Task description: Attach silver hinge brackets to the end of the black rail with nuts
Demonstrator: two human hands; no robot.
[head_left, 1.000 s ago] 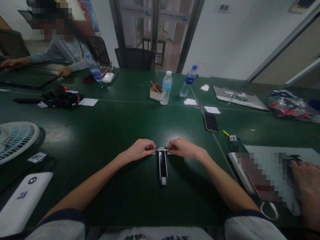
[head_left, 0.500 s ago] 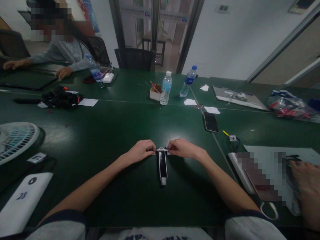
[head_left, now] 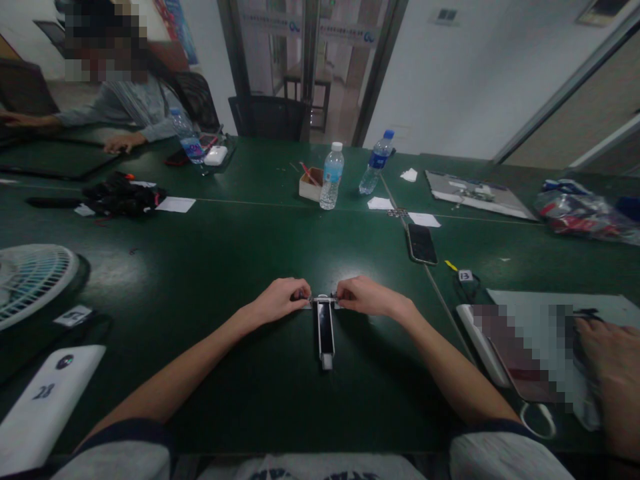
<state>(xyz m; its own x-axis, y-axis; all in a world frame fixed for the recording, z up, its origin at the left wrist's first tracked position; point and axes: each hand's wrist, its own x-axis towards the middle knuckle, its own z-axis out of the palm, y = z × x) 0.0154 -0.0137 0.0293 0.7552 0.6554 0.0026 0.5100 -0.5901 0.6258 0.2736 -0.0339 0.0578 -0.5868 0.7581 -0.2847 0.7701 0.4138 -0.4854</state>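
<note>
A narrow black and silver device (head_left: 325, 330) lies lengthwise on the green table (head_left: 225, 267) in front of me, with a white cap at its near end. My left hand (head_left: 280, 300) pinches the left side of the device's far end, fingers curled. My right hand (head_left: 364, 296) pinches the right side of that same end, fingers closed too. What sits between the fingertips is too small to make out beyond a short metal crosspiece.
A phone (head_left: 423, 243) lies right of centre. Two water bottles (head_left: 332, 176) and a small box (head_left: 311, 184) stand farther back. A fan (head_left: 33, 277) and a white power bank (head_left: 45, 403) sit at left. Another person's hand (head_left: 607, 367) rests at right; a seated person (head_left: 120, 100) works at far left.
My hands stay pinched on the device's far end with only slight finger shifts. The person at far left moved an arm a little.
</note>
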